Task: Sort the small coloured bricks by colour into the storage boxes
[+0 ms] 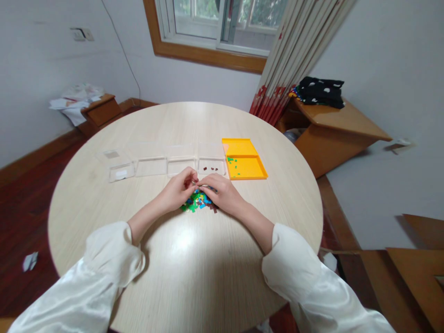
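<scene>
Two hands, left hand and right hand, are pinching shut, fingertips touching, over a heap of small multicoloured plastic pieces.

At frame centre, our left hand and right hand meet fingertip to fingertip over a pile of small coloured pieces; clear boxes and a yellow tray lie just above.

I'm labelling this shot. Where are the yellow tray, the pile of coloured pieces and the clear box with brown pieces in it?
yellow tray (250, 169): head view, bare floor of its near half.
pile of coloured pieces (194, 203): head view, green bits near its middle.
clear box (211, 174): head view, its near wall.
</scene>
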`<state>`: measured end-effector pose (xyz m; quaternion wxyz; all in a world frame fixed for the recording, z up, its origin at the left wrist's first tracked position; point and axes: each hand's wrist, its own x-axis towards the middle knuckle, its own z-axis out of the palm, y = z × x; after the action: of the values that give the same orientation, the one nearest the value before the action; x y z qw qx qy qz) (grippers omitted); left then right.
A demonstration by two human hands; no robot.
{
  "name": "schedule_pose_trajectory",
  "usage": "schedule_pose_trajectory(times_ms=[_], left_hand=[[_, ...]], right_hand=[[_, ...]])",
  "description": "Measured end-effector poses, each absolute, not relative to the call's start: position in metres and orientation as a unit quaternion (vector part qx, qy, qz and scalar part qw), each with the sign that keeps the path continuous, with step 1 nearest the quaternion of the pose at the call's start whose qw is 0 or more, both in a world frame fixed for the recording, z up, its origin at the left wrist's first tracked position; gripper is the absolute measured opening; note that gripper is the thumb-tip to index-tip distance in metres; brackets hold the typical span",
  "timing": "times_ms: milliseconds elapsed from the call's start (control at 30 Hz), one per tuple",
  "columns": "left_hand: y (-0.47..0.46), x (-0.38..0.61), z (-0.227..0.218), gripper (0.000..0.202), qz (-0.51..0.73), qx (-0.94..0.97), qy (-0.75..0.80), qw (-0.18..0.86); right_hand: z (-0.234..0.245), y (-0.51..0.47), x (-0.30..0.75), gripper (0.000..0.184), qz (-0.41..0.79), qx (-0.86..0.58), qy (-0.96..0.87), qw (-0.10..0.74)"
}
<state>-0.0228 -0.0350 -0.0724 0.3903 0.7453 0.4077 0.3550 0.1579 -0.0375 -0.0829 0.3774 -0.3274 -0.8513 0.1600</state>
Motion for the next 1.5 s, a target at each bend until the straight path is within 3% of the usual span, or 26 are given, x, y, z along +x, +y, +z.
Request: schedule_pose_trajectory(times_ms=[133, 433, 767, 1500], left_hand=[[-0.034, -0.023, -0.073, 0.012, 0.360, 0.736, 0.416, 0.395], [-0.031, -0.034, -0.069, 0.014, 0.280, 0.787, 0.480, 0.267], [-0.037, -0.027, -0.077, 0.021, 0.260, 0.856, 0.355, 0.271], [-0.041, -0.019, -0.077, 0.009, 0.271, 0.826, 0.385, 0.309]], right_hand=[[-0.080, -0.037, 0.160, 0.014, 0.145, -0.331, -0.852, 0.379], [-0.072, -0.020, 0.194, 0.013, 0.055, -0.419, -0.780, 0.461], [-0.084, 0.002, 0.229, 0.014, 0.019, -0.506, -0.737, 0.448], [-0.080, -0.013, 0.203, 0.017, 0.074, -0.456, -0.775, 0.431]])
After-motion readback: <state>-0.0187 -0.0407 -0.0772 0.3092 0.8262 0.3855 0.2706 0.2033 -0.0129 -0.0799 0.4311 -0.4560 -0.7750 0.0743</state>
